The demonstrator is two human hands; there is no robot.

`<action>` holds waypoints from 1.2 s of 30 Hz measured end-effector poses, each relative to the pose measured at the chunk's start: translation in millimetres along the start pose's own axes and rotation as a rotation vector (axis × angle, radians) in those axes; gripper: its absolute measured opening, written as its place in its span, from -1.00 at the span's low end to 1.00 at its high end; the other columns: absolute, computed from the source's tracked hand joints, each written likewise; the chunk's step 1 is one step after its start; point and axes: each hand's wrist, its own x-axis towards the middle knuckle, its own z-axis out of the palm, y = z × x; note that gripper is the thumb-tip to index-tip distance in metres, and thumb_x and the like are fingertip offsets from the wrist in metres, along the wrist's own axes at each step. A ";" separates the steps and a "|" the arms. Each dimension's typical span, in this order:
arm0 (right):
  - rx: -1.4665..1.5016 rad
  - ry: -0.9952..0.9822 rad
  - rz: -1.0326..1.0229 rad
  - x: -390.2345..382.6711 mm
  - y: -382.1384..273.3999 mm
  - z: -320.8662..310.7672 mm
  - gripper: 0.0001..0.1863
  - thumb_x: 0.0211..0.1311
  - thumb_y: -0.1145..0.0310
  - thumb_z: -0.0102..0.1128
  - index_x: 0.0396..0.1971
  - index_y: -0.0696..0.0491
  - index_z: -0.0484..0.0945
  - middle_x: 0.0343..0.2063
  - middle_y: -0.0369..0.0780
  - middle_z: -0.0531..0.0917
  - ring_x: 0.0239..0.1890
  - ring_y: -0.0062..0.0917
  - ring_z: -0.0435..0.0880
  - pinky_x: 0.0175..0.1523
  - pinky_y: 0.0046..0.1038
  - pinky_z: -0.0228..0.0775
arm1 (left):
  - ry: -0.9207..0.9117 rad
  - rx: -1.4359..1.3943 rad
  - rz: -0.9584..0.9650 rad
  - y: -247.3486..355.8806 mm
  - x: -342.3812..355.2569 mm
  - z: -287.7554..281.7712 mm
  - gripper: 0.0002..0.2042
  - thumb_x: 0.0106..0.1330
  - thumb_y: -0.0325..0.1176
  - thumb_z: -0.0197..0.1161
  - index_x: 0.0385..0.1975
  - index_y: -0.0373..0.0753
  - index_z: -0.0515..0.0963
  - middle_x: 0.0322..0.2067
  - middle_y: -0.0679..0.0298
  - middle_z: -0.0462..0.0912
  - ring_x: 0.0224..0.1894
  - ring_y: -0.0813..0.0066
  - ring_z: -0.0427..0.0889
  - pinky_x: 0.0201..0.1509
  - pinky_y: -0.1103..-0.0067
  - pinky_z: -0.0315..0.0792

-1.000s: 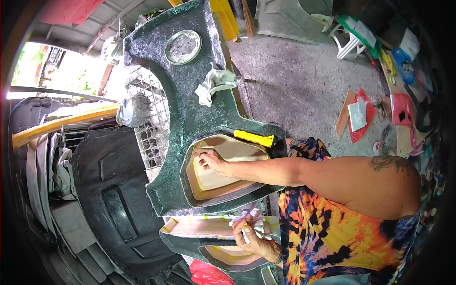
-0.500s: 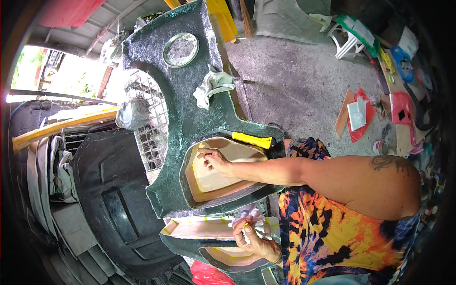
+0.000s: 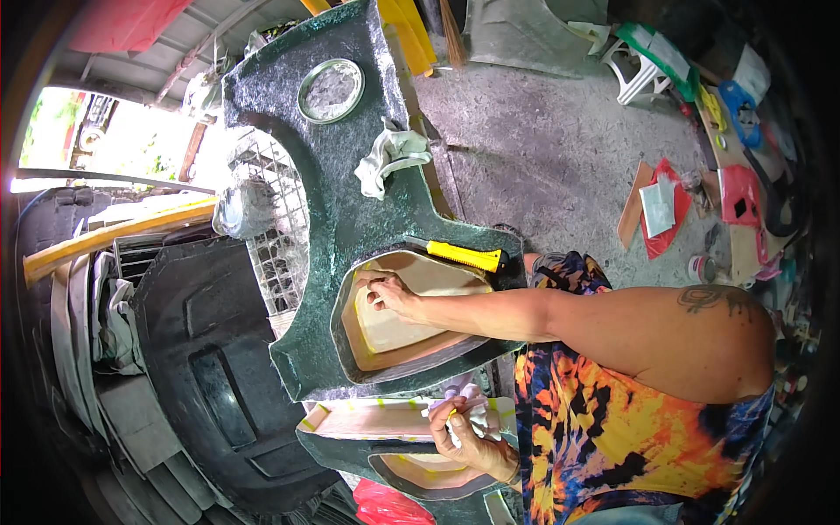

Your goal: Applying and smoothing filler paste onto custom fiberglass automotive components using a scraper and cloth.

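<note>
My right hand (image 3: 391, 296) reaches into a recess of a dark green moulded panel (image 3: 337, 206). Its fingers are bent and apart, touching the inner edge of a pale insert (image 3: 420, 315) near a corner with a yellow strip (image 3: 368, 266). Lower in view, my left hand (image 3: 472, 451) is closed on a crumpled white and lilac bundle (image 3: 477, 413), and a bit of yellow shows at its fingertips. What exactly the bundle is, I cannot make out. A yellow utility knife (image 3: 465, 255) lies on the panel just above the recess.
On the panel rest a round tin lid (image 3: 331, 90) and a crumpled whitish cloth glove (image 3: 391, 157). A second panel (image 3: 350, 455) with a similar recess stands below, beside red plastic (image 3: 389, 505). A large black panel (image 3: 219, 376) leans at left. Scraps and a white stool (image 3: 637, 79) are at right.
My right hand's fingers have shifted slightly left along the edge of the recess. My left hand keeps its hold with almost no movement.
</note>
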 end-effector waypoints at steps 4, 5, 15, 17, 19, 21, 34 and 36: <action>0.034 -0.013 -0.010 -3.0 -1.8 0.0 -0.68 0.26 0.42 -0.08 -0.02 -0.01 0.51 -0.23 -0.37 0.59 -0.42 -0.75 0.48 -0.38 -0.62 0.40 | 0.008 -0.016 0.002 2.7 -0.5 3.2 -0.84 0.30 -0.36 0.19 -0.31 -0.34 0.49 -0.37 0.21 0.47 -0.27 0.47 0.48 -0.13 0.56 0.41; 0.037 -0.047 0.001 -5.1 -2.7 1.6 -0.67 0.27 0.43 -0.08 0.00 -0.01 0.50 -0.21 -0.36 0.59 -0.42 -0.76 0.48 -0.38 -0.63 0.40 | 0.018 -0.001 0.013 1.7 0.0 1.5 -0.84 0.29 -0.35 0.21 -0.31 -0.34 0.50 -0.36 0.21 0.48 -0.27 0.47 0.48 -0.13 0.56 0.41; -0.427 -0.610 0.080 -117.4 -101.6 -31.6 -0.65 0.29 0.46 -0.07 0.06 0.05 0.50 -0.22 -0.33 0.57 -0.37 -0.74 0.48 -0.27 -0.63 0.39 | 0.202 -0.024 -0.136 -4.9 32.9 9.6 -0.78 0.32 -0.46 0.17 -0.08 -0.36 0.47 -0.25 0.17 0.54 -0.25 0.47 0.54 -0.08 0.53 0.47; -0.554 -0.765 -0.057 -136.5 -115.8 -38.4 -0.68 0.26 0.45 -0.01 -0.02 0.06 0.57 -0.19 -0.33 0.55 -0.28 -0.70 0.52 -0.15 -0.63 0.37 | 0.210 -0.056 -0.178 -9.5 44.4 10.1 -0.78 0.34 -0.41 0.16 -0.08 -0.34 0.49 -0.28 0.18 0.56 -0.27 0.49 0.54 -0.11 0.54 0.47; -0.621 -0.819 -0.154 -150.4 -125.8 -38.3 -0.69 0.25 0.47 0.01 -0.02 0.09 0.56 -0.17 -0.30 0.54 -0.21 -0.65 0.53 -0.10 -0.60 0.37 | 0.206 -0.097 -0.164 -5.4 54.3 18.8 -0.73 0.33 -0.38 0.19 -0.02 -0.34 0.49 -0.32 0.21 0.58 -0.27 0.53 0.53 -0.14 0.57 0.46; -0.648 -0.859 -0.325 -155.4 -122.1 -40.0 -0.68 0.23 0.52 0.04 -0.01 0.13 0.55 -0.17 -0.24 0.53 -0.08 -0.52 0.54 0.01 -0.54 0.36 | 0.185 -0.132 -0.135 -14.8 55.7 15.6 -0.68 0.30 -0.43 0.21 0.03 -0.38 0.47 -0.24 0.18 0.61 -0.22 0.52 0.56 -0.09 0.58 0.47; -1.248 -0.950 -1.008 -159.9 -132.0 -31.3 -0.64 0.06 0.56 0.16 -0.09 -0.02 0.57 -0.19 -0.27 0.53 -0.16 -0.43 0.55 -0.05 -0.40 0.40 | 0.136 -0.124 -0.109 -23.5 54.3 12.5 -0.74 0.30 -0.41 0.23 -0.07 -0.38 0.50 -0.21 0.15 0.61 -0.20 0.48 0.59 -0.03 0.57 0.46; -1.365 -1.013 -1.117 -158.0 -138.8 -28.3 -0.67 0.09 0.46 0.16 -0.09 -0.05 0.56 -0.18 -0.29 0.52 -0.15 -0.47 0.53 -0.05 -0.42 0.39 | 0.115 -0.128 -0.124 -24.9 54.4 7.8 -0.75 0.31 -0.38 0.22 -0.09 -0.37 0.50 -0.24 0.18 0.61 -0.24 0.50 0.59 -0.10 0.59 0.47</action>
